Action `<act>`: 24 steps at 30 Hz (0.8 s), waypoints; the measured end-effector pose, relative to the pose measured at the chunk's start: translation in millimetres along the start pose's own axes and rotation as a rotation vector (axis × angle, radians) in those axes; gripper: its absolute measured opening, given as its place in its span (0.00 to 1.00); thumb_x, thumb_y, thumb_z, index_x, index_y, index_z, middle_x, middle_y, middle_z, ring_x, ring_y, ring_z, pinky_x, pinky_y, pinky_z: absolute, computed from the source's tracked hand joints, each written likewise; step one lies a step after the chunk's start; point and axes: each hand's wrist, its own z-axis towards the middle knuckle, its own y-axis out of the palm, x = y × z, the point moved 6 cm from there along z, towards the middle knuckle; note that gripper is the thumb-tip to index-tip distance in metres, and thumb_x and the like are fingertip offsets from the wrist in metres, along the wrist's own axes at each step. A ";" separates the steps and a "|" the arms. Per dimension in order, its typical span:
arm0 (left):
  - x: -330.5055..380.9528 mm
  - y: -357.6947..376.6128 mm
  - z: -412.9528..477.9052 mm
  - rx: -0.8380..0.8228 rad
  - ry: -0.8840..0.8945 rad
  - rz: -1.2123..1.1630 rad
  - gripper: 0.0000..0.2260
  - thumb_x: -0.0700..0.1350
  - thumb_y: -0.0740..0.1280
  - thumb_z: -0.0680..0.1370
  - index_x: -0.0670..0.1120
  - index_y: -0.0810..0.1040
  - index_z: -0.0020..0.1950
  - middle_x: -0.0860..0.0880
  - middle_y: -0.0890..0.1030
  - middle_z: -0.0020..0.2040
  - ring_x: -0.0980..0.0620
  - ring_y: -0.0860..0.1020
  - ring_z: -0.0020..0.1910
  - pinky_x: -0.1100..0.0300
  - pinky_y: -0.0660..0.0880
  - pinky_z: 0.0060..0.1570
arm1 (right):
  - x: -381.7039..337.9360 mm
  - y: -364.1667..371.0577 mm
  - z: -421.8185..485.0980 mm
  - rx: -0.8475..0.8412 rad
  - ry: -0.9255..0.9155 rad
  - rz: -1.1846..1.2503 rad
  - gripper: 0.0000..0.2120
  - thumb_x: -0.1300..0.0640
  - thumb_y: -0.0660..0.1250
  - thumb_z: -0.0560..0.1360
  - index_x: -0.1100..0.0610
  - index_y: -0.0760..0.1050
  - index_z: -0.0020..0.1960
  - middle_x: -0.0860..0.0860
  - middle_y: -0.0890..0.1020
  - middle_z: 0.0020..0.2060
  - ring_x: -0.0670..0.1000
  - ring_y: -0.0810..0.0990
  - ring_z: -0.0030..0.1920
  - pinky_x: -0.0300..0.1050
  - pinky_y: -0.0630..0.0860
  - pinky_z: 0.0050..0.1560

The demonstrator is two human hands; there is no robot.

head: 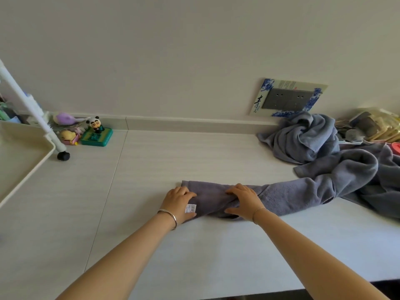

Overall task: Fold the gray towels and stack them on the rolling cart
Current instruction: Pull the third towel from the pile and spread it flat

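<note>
Keep the left hand clamped on the labelled end of the gray towel, grip closed round the cloth, and press the right hand palm-down just beside it, grip wide and spread. Square the long edges and smooth the bunching before folding the end over. Lies directly under both hands on the tabletop, trailing right into the towel heap, well apart from the rolling cart far left.
</note>
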 end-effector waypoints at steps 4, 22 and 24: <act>2.9 -9.5 3.1 0.046 0.019 -0.030 0.14 0.50 0.67 0.75 0.46 0.77 0.59 0.48 0.73 0.60 0.48 0.68 0.63 0.60 0.62 0.59 | 14.9 -6.3 -10.5 0.034 0.039 0.028 0.21 0.49 0.73 0.69 0.51 0.70 0.57 0.47 0.76 0.53 0.51 0.73 0.55 0.44 0.70 0.59; -82.8 -56.4 -21.1 -0.157 -0.491 -0.491 0.19 0.53 0.67 0.76 0.44 0.73 0.62 0.45 0.76 0.61 0.48 0.74 0.57 0.59 0.69 0.56 | -19.0 -25.7 0.1 -0.071 0.072 0.437 0.10 0.54 0.71 0.73 0.56 0.77 0.51 0.52 0.82 0.47 0.53 0.80 0.50 0.47 0.77 0.55; -77.2 -50.1 -25.6 -0.126 -0.360 -0.501 0.17 0.53 0.68 0.75 0.48 0.74 0.61 0.49 0.74 0.61 0.50 0.73 0.60 0.59 0.68 0.59 | -27.1 -8.6 0.8 -0.126 0.023 0.417 0.13 0.53 0.70 0.73 0.55 0.76 0.56 0.51 0.80 0.54 0.51 0.78 0.56 0.49 0.74 0.61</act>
